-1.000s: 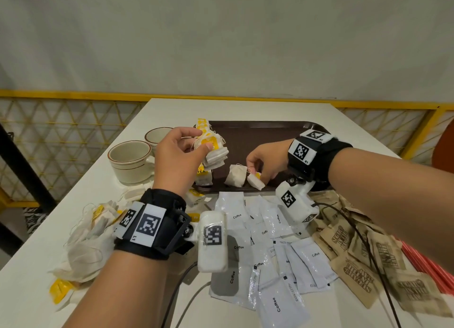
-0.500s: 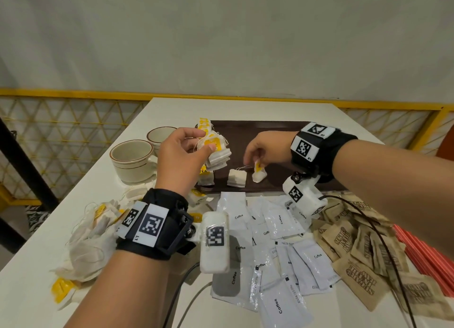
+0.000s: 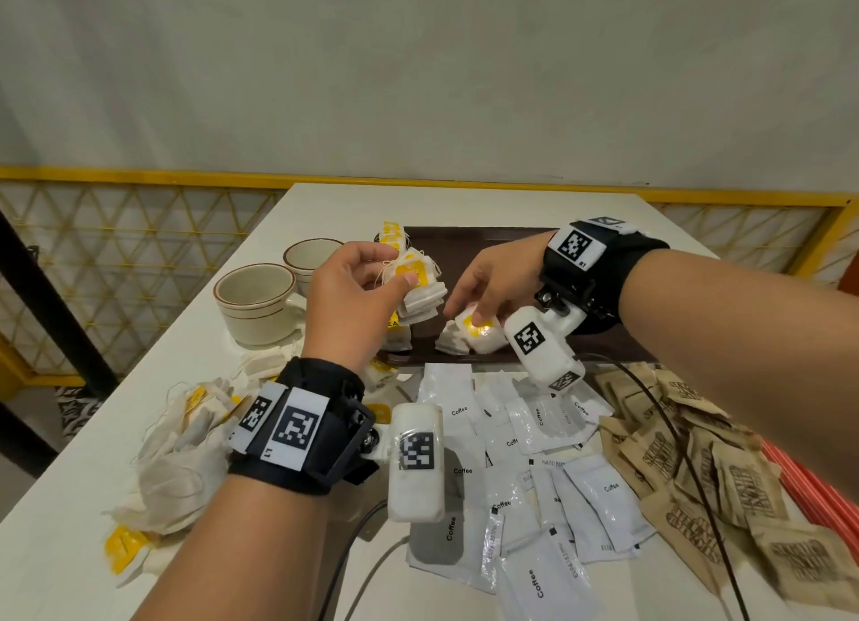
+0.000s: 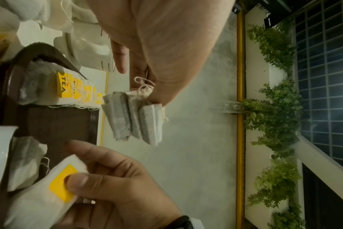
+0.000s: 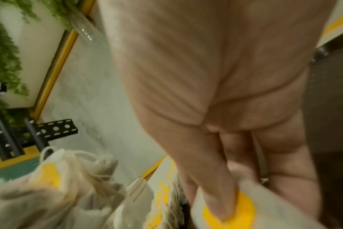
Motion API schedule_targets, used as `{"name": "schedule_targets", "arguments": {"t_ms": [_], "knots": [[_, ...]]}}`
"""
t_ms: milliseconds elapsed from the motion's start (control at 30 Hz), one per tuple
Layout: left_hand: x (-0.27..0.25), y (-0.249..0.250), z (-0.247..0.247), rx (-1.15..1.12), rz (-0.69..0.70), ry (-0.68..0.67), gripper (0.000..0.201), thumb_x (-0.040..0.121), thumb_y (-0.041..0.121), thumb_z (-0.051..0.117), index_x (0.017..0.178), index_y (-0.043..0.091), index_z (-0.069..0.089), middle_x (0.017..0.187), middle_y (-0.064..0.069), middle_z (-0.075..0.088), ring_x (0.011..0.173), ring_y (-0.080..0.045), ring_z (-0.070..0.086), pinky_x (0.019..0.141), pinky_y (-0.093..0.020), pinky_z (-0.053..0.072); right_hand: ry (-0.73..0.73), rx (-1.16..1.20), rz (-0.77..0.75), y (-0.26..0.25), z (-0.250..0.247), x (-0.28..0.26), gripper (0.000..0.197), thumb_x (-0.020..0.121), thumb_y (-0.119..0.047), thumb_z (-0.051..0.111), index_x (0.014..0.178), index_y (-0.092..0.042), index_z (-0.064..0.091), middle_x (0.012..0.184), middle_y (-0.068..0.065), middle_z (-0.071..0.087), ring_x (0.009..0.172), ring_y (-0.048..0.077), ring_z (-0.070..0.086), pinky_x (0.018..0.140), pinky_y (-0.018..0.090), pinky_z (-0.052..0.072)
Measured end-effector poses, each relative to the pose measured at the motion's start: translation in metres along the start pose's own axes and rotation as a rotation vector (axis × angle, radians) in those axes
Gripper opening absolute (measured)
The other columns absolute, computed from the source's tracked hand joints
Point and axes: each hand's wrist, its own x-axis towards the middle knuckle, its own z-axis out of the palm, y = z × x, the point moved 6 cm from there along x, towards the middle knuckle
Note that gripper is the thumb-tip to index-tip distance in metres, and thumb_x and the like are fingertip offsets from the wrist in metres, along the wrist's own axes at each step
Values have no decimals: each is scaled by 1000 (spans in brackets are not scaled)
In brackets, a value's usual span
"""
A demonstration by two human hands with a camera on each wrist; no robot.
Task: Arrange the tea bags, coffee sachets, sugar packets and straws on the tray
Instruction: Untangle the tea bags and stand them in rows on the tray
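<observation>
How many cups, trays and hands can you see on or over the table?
Cups: 2
Tray: 1
Hands: 2, left hand holding tea bags, right hand pinching a tea bag
Total: 5

Two hands: left point(image 3: 358, 295), right point(image 3: 495, 279). Two ceramic cups point(image 3: 254, 302). One brown tray point(image 3: 469, 244). Three tea bags in the held bunch point(image 4: 134, 117). White coffee sachets point(image 3: 539, 476), brown sugar packets point(image 3: 725, 476), loose tea bags point(image 3: 176, 453): heaped, too overlapped to count.

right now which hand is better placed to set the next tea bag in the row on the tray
Right hand: it already pinches one tea bag low over the tray. The left hand holds a bunch higher up.
</observation>
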Motion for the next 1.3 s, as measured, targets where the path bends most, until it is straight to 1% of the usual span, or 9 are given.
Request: {"name": "schedule_targets", "arguments": {"t_ms": [100,233,433,500,633,800,933,1033,1300], "knots": [[-1,0,1,0,0,-9,26,79,12,75,102,19,64,95,-3,71,92,-15,68,88,-42,55,139,137,32,3,-7,2,18,89,-11,65,106,-16,70,103,10,68,84,20,61,80,31,55],[-1,2,0,-2,6,-3,26,79,11,75,102,17,64,93,-5,71,89,-17,69,87,-42,55,131,149,-5,0,-7,1,8,90,-12,64,88,-18,70,86,15,62,62,15,52,53,20,45],[-1,3,0,-3,15,-6,26,80,11,74,103,17,64,94,-3,71,89,-14,69,85,-37,56,49,249,-20,-14,-12,-10,11,90,-13,64,87,-3,69,78,11,69,74,19,62,74,27,51],[-1,3,-1,-13,19,-2,27,80,10,74,104,15,64,95,-3,71,89,-12,68,83,-32,56,114,159,-39,-18,-20,-14,11,87,-6,66,98,-9,69,88,6,69,78,15,64,70,22,54],[1,2,-4,-44,26,11,23,79,7,74,98,17,64,93,-4,71,86,-13,68,78,-25,54,270,16,-39,-22,-31,-16,50,75,-8,79,119,-20,57,98,1,64,87,20,67,79,30,58],[4,1,-8,-59,28,38,22,79,8,74,93,20,62,84,1,68,68,-2,61,61,-17,45,131,128,-117,-33,-18,-13,40,77,-2,75,103,-31,65,94,3,69,89,23,64,87,38,54],[4,0,-7,-53,29,37,23,78,7,74,93,20,62,87,0,69,75,-8,64,66,-19,49,57,93,-116,-32,2,1,35,78,-1,74,103,-26,67,92,-1,67,81,13,64,72,20,54],[3,1,-7,-46,35,41,24,78,6,75,95,17,63,87,0,69,82,-10,67,72,-18,52,157,-81,-99,-30,6,15,33,77,-7,77,74,-35,58,78,-12,61,69,0,58,57,5,41],[5,-1,-5,-43,32,24,24,79,6,74,97,15,63,89,-4,70,83,-13,68,70,-18,53,202,-156,-78,-24,13,35,35,82,-4,71,68,-29,51,69,-11,53,55,-4,53,47,6,38]]}}
